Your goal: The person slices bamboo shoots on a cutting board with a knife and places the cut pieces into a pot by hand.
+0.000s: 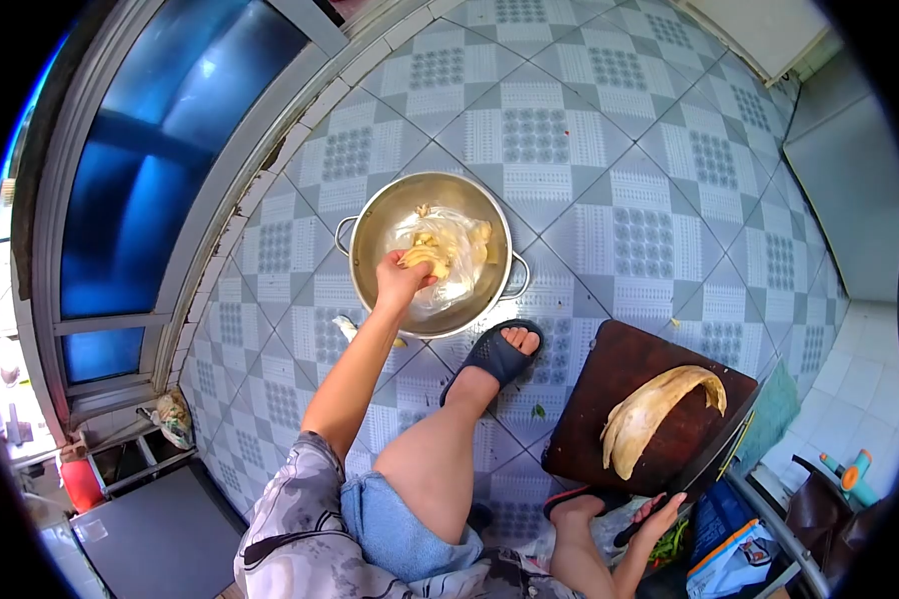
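My left hand (402, 285) is closed on pale yellow cut pieces (426, 258) above a steel two-handled pot (370, 226). In the pot lies a clear plastic bag (451, 292) with more yellow pieces in and around it. My right hand (659, 517), low on the right, grips the dark handle of a knife (711, 451). Its broad blade is tilted along the right edge of a dark brown cutting board (579, 424). On the board rests a long, curved, pale yellow piece of food (651, 411), split into strips at one end; its kind is unclear.
The tiled floor (539, 135) surrounds the pot and board. My sandalled foot (504, 351) stands between them. A glazed door frame (185, 120) is at the left. Green vegetables (672, 544), a white-and-blue bag (734, 561) and a metal rack (784, 534) are at the lower right.
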Demonstrator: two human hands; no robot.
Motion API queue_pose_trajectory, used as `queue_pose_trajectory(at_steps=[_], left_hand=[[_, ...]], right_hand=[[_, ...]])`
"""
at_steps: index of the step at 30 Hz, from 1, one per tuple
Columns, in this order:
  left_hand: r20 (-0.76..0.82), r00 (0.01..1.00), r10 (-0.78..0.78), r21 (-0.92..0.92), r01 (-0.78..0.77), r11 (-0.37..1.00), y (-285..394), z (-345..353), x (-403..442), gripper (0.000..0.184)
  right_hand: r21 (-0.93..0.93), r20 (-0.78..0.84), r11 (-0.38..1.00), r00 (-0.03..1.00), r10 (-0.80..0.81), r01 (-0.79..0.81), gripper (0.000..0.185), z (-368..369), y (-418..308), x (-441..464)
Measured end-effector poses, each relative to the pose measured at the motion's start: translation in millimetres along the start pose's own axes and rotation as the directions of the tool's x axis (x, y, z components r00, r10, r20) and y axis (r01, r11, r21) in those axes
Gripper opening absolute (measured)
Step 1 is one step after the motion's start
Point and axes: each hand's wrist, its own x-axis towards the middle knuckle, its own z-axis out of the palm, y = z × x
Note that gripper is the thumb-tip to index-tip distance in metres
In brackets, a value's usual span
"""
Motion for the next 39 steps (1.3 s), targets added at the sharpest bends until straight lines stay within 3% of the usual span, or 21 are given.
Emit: queue_pose_trajectory(at_steps=[10, 13, 15, 16, 18, 19, 21, 22, 23, 25, 27, 31, 32, 34, 36, 37, 38, 39], left_hand=[[-0.049, 0.999, -0.005, 0.040, 0.007, 0.999, -5, 11, 16, 0.037], [-0.080, 0.996, 0.036, 0.098, -0.028, 0.995, -6, 15, 22, 0.040], [-0.037, 0.997, 0.060, 0.276, -0.048, 0.960, -5, 13, 23, 0.044], [-0.037, 0.998, 0.059, 0.277, -0.047, 0.960, -13, 8, 28, 0.044], [0.061, 0.918, 0.391, 0.611, -0.344, 0.713, -19, 4, 30, 0.051], [0.061, 0.919, 0.390, 0.612, -0.343, 0.713, -18, 4, 27, 0.051], [0.166, 0.837, 0.521, 0.792, -0.428, 0.435, -16, 9, 18, 0.081], [0.168, 0.837, 0.520, 0.792, -0.429, 0.434, -17, 13, 16, 0.081], [0.209, 0.805, 0.555, 0.594, -0.555, 0.582, -17, 18, 14, 0.084], [0.236, 0.768, 0.595, 0.351, -0.639, 0.684, -11, 26, 7, 0.087], [0.228, 0.899, 0.373, 0.094, -0.402, 0.911, -3, 31, 2, 0.096], [0.263, 0.908, 0.327, 0.112, -0.365, 0.924, -16, 27, 37, 0.083], [0.234, 0.961, 0.145, -0.014, -0.146, 0.989, -15, 26, 39, 0.074], [0.234, 0.971, -0.047, -0.139, 0.081, 0.987, -15, 25, 39, 0.067], [0.203, 0.970, -0.131, 0.082, 0.116, 0.990, -13, 23, 27, 0.053], [0.204, 0.970, -0.131, 0.084, 0.116, 0.990, -21, 22, 25, 0.053], [0.178, 0.981, 0.075, 0.318, -0.129, 0.939, -31, 24, 22, 0.048], [0.201, 0.940, 0.277, 0.531, -0.342, 0.775, -39, 25, 19, 0.043]], right_hand=[[0.003, -0.002, 1.000, 1.000, -0.012, 0.012, 0.056, 1, -2, -3], [-0.002, -0.007, 1.000, 1.000, -0.021, 0.021, 0.057, 2, -1, -2], [-0.012, -0.015, 0.999, 0.999, -0.032, 0.032, 0.058, 0, 2, 0], [-0.012, -0.002, 0.999, 0.999, -0.036, 0.036, 0.058, -2, 5, 3], [-0.012, 0.011, 0.999, 0.999, -0.039, 0.039, 0.058, -4, 7, 4], [-0.006, 0.023, 0.999, 0.999, -0.047, 0.047, 0.056, -3, 5, 2], [0.000, 0.033, 0.998, 0.998, -0.056, 0.056, 0.054, -3, 4, 2], [-0.017, 0.033, 0.998, 0.997, -0.063, 0.064, 0.055, -3, 5, 2], [-0.033, 0.034, 0.997, 0.997, -0.071, 0.073, 0.057, -3, 6, 3], [-0.037, 0.036, 0.996, 0.996, -0.078, 0.080, 0.057, -2, 5, 2], [-0.044, 0.039, 0.995, 0.996, -0.085, 0.087, 0.056, -3, 6, 2], [-0.032, 0.042, 0.994, 0.994, -0.101, 0.102, 0.056, -4, 8, 4], [-0.031, 0.041, 0.994, 0.994, -0.103, 0.104, 0.056, -4, 8, 4], [-0.023, 0.041, 0.994, 0.994, -0.102, 0.103, 0.056, -5, 10, 4], [-0.017, 0.044, 0.995, 0.994, -0.101, 0.102, 0.055, -5, 10, 4], [-0.020, 0.043, 0.994, 0.994, -0.102, 0.103, 0.055, -4, 9, 3], [-0.024, 0.043, 0.994, 0.994, -0.104, 0.105, 0.055, -3, 8, 3], [-0.024, 0.044, 0.994, 0.994, -0.104, 0.105, 0.055, -4, 9, 3]])
